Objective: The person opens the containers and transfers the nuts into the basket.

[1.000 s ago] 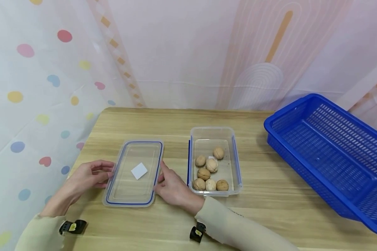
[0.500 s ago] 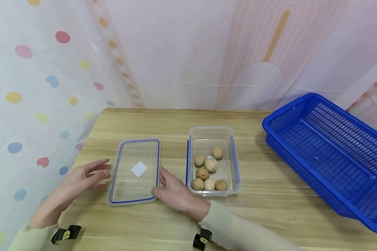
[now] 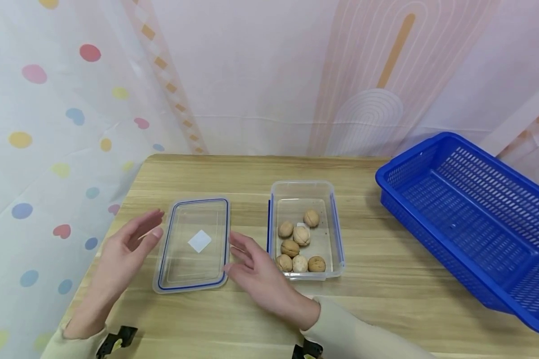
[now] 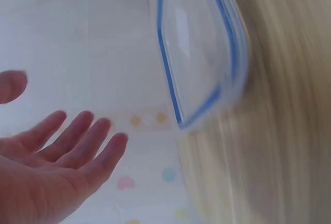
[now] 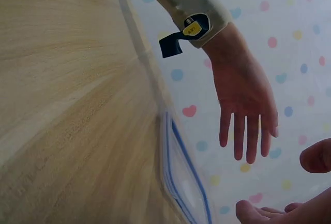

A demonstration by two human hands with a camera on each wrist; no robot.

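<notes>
A clear lid with a blue seal lies flat on the table, a white square label at its middle. My left hand hovers beside the lid's left edge, fingers extended and holding nothing; the left wrist view shows a gap between its fingers and the lid. Close to the lid's right edge is my right hand, its fingers loosely extended with nothing in them. Right of that hand stands a clear plastic food container with several walnuts in it.
A large blue plastic basket stands on the right side of the wooden table. A patterned cloth hangs behind the table and along its left side.
Earlier both hands were at the lid's sides and it shifted slightly up and straightened. Since then the left hand has come away and lifted, and the right hand's fingers have loosened from the edge.
</notes>
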